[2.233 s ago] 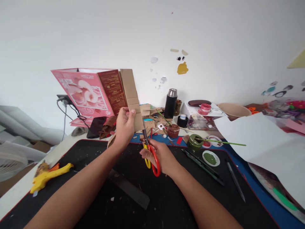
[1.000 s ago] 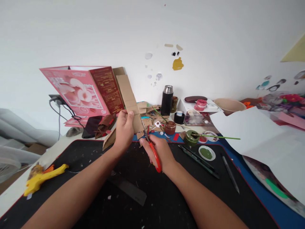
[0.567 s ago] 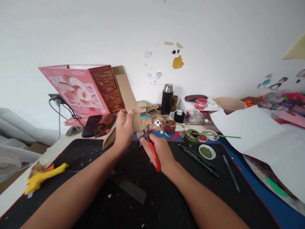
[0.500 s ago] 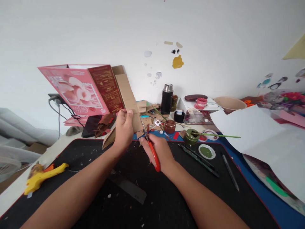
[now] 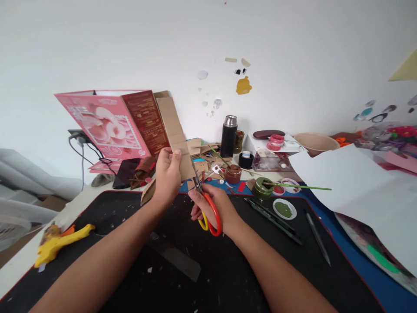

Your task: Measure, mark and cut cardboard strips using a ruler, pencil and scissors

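My left hand (image 5: pixel 168 171) grips a long brown cardboard strip (image 5: pixel 174 128), thumb on its front face, the strip leaning up and to the left. My right hand (image 5: pixel 216 202) is closed on a pair of scissors (image 5: pixel 214 219) with red and yellow handles. The scissor blades point up along the lower right edge of the strip; whether they touch it is hard to tell. Below the left hand, a bent piece of cardboard (image 5: pixel 148 192) shows partly behind the wrist. Both hands are above a black mat (image 5: pixel 221 265).
A pink box (image 5: pixel 97 121) stands at the back left, a yellow glue gun (image 5: pixel 63 243) at the left. Cardboard scraps, a black thermos (image 5: pixel 229 137) and paint jars, one green (image 5: pixel 262 188), line the back. Cutters (image 5: pixel 273 221) and white paper (image 5: pixel 342 174) are at the right.
The scissors have opened wider in my right hand, so the yellow handle now shows apart from the red one. My left hand and the strip have barely shifted.
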A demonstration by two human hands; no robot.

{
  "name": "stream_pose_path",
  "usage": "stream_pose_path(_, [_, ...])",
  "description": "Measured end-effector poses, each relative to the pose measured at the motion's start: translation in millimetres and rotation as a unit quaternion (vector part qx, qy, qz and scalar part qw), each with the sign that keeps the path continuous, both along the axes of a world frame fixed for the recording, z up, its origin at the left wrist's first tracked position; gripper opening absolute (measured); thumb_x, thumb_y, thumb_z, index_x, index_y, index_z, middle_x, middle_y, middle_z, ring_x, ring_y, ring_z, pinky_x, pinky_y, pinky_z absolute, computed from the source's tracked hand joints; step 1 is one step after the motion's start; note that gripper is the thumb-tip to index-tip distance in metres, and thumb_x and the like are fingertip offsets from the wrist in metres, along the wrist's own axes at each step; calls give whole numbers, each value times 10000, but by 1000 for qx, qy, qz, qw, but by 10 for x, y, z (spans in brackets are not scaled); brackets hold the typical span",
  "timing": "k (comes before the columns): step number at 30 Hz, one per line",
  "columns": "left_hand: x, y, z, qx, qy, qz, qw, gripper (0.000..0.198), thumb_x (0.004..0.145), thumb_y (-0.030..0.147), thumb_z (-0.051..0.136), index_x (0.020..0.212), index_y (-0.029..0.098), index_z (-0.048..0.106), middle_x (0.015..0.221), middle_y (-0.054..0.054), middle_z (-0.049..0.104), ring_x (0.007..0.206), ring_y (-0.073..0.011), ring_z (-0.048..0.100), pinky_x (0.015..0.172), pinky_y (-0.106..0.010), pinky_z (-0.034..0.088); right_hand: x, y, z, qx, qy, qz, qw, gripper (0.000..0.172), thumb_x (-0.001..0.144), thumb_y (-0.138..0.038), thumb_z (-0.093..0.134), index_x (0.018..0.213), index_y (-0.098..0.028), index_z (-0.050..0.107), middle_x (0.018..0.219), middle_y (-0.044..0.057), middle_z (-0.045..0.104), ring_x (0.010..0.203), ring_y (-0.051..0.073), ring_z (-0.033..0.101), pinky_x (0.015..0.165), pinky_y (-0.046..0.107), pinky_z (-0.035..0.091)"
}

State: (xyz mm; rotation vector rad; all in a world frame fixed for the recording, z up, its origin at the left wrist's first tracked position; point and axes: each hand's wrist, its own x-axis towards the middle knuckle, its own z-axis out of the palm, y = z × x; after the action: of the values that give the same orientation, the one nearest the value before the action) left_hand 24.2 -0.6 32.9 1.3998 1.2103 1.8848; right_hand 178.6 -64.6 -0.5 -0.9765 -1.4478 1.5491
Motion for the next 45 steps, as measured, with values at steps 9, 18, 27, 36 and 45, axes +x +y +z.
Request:
stream_pose_path(9, [-16, 15, -23, 3, 7, 6, 1000, 250, 1010, 463, 673, 957, 226, 614, 905, -30, 675, 810, -187, 644, 763, -313, 541, 16, -17, 59, -31, 28, 25, 999, 590, 801, -711, 855, 1029, -204, 655, 645, -50, 678, 391, 123, 626, 373, 193, 435])
stream_pose_path(18, [-25, 17, -21, -3, 12, 6, 1000, 275, 1005, 488, 680, 959, 226, 610, 910, -28, 678, 810, -194, 644, 755, -318, 530, -42, 21, -48, -42, 42, 26, 998, 690, 765, -797, 831, 1058, -191, 679, 689, 3, 735, 593, 177, 754, 582, 254, 576])
stream_pose_path(27, [-80, 55, -40, -6, 24, 1, 1000, 282, 996, 506, 698, 992, 235, 619, 873, -28, 664, 810, -210, 654, 766, -331, 551, 1, 42, -112, -5, 57, 45, 997, 714, 743, -748, 895, 1151, -193, 709, 888, 49, 771, 824, 265, 828, 759, 378, 671])
stream_pose_path(36, [13, 6, -33, -25, 2, -44, 999, 313, 969, 537, 708, 987, 237, 621, 821, -18, 668, 685, -192, 643, 626, -308, 552, 23, -1, -31, 31, -52, 3, 998, 583, 876, -730, 789, 1084, -194, 695, 722, -4, 712, 444, 136, 638, 423, 229, 497])
stream_pose_path(45, [53, -35, -42, -18, 5, -20, 1000, 283, 992, 502, 679, 959, 231, 606, 879, -33, 684, 765, -193, 649, 686, -305, 552, 64, 5, -71, 114, -125, -48, 984, 452, 1018, -674, 649, 914, -234, 635, 537, -61, 589, 400, 137, 585, 482, 242, 448])
